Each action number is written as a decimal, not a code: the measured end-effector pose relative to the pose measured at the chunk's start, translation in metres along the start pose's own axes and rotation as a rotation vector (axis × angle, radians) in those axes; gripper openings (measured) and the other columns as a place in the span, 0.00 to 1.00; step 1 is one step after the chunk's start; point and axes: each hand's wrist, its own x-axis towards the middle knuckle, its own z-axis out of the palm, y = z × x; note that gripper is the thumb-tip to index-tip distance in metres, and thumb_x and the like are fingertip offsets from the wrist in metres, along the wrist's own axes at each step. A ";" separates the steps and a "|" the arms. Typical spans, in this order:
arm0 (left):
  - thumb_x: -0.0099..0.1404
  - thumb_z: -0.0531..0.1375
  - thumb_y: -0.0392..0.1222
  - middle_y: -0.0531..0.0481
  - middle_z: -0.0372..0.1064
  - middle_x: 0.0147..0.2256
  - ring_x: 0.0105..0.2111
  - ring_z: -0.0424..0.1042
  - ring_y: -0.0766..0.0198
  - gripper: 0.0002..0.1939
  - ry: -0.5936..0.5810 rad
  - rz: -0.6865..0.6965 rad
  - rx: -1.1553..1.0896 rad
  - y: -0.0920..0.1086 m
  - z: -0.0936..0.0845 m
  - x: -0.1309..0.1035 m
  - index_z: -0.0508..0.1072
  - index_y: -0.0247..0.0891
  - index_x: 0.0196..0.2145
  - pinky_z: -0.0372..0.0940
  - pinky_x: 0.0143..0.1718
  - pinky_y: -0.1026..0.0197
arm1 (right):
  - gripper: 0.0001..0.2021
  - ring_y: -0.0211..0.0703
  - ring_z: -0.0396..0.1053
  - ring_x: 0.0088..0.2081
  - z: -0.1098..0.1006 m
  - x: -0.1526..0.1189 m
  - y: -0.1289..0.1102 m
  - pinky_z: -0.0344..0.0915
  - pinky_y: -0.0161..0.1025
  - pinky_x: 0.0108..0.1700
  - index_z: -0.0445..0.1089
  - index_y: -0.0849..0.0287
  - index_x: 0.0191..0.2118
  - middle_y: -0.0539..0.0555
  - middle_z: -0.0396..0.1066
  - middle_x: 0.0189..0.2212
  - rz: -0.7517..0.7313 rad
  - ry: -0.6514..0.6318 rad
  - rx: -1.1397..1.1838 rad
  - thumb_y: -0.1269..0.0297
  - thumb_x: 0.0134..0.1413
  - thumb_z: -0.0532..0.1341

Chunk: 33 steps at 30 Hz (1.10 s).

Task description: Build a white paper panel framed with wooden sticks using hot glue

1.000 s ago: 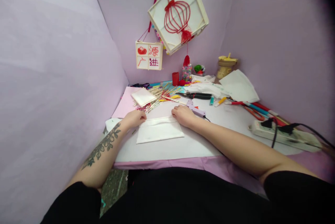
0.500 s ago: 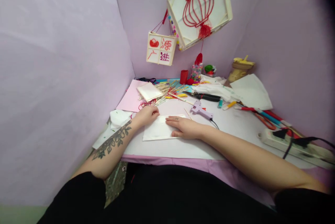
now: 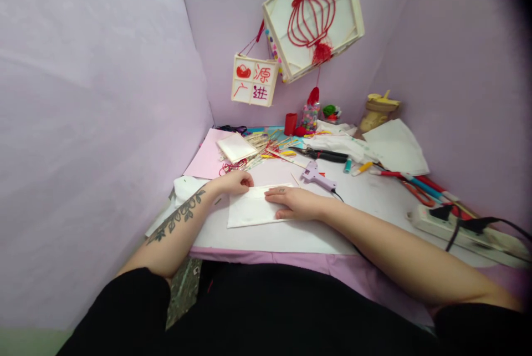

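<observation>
Before you, the white-topped table point(image 3: 266, 240) bore a lilac glue gun point(image 3: 318, 177), black-handled metal pliers point(image 3: 322, 154) and a white rectangular fabric piece point(image 3: 253, 212).

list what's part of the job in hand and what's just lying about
Seemingly in use:
- white sheet, under the flat right hand, left hand at its top edge

Seemingly lying about, untouched:
- lilac glue gun, possibly kept handy
- black-handled cutters
- red cup
- power strip
</observation>
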 end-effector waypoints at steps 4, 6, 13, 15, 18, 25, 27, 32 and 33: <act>0.61 0.54 0.42 0.49 0.73 0.29 0.29 0.68 0.64 0.11 0.171 0.033 0.070 0.014 0.012 0.012 0.74 0.35 0.31 0.59 0.31 0.64 | 0.27 0.53 0.58 0.60 -0.001 0.000 0.000 0.56 0.47 0.60 0.63 0.64 0.59 0.65 0.62 0.58 -0.010 0.011 0.010 0.55 0.57 0.59; 0.61 0.53 0.41 0.49 0.72 0.29 0.30 0.68 0.64 0.10 0.200 0.056 0.075 0.015 0.018 0.014 0.73 0.35 0.31 0.59 0.32 0.64 | 0.27 0.53 0.58 0.60 0.000 0.000 0.000 0.56 0.47 0.59 0.64 0.65 0.58 0.66 0.63 0.57 -0.016 0.016 0.027 0.56 0.57 0.59; 0.57 0.59 0.40 0.49 0.72 0.34 0.33 0.68 0.63 0.10 0.150 0.131 0.042 -0.001 0.007 -0.006 0.73 0.35 0.37 0.61 0.34 0.64 | 0.24 0.52 0.63 0.55 -0.003 0.000 -0.001 0.59 0.46 0.56 0.66 0.61 0.56 0.63 0.66 0.54 -0.021 0.048 0.026 0.55 0.55 0.61; 0.59 0.58 0.43 0.48 0.71 0.35 0.35 0.68 0.62 0.10 0.187 0.183 0.044 -0.001 0.000 -0.015 0.73 0.35 0.36 0.61 0.38 0.63 | 0.21 0.50 0.66 0.51 -0.015 -0.007 0.005 0.62 0.44 0.53 0.68 0.60 0.53 0.61 0.69 0.51 0.065 0.127 0.021 0.56 0.56 0.60; 0.59 0.59 0.47 0.48 0.69 0.35 0.37 0.67 0.61 0.11 0.113 0.253 0.109 0.006 -0.006 -0.027 0.72 0.36 0.34 0.61 0.41 0.62 | 0.13 0.49 0.70 0.41 -0.042 -0.027 0.023 0.64 0.41 0.43 0.71 0.59 0.41 0.58 0.74 0.39 0.419 0.332 -0.126 0.56 0.56 0.57; 0.61 0.54 0.41 0.45 0.70 0.35 0.36 0.68 0.60 0.10 0.058 0.193 0.346 0.009 0.007 -0.025 0.72 0.36 0.34 0.60 0.39 0.61 | 0.22 0.54 0.71 0.35 -0.054 -0.066 0.076 0.63 0.40 0.30 0.67 0.58 0.38 0.60 0.74 0.36 0.878 0.043 -0.168 0.47 0.43 0.65; 0.62 0.52 0.40 0.46 0.71 0.34 0.35 0.68 0.61 0.11 0.068 0.184 0.264 0.004 0.007 -0.021 0.73 0.36 0.33 0.60 0.38 0.62 | 0.24 0.55 0.71 0.36 -0.048 -0.064 0.080 0.63 0.41 0.31 0.66 0.58 0.39 0.61 0.73 0.37 0.901 0.026 -0.132 0.46 0.40 0.66; 0.57 0.56 0.43 0.50 0.72 0.28 0.29 0.68 0.65 0.11 0.062 0.057 -0.087 -0.004 -0.003 -0.022 0.76 0.35 0.31 0.59 0.30 0.66 | 0.26 0.54 0.71 0.38 -0.048 -0.059 0.077 0.65 0.42 0.35 0.65 0.59 0.43 0.61 0.72 0.39 0.940 0.077 -0.076 0.53 0.37 0.69; 0.57 0.56 0.43 0.50 0.72 0.28 0.29 0.68 0.65 0.11 0.068 0.032 -0.140 -0.004 -0.006 -0.023 0.76 0.34 0.30 0.59 0.29 0.66 | 0.26 0.54 0.71 0.38 -0.050 -0.061 0.077 0.65 0.42 0.35 0.65 0.59 0.43 0.61 0.72 0.39 0.940 0.102 -0.046 0.54 0.37 0.69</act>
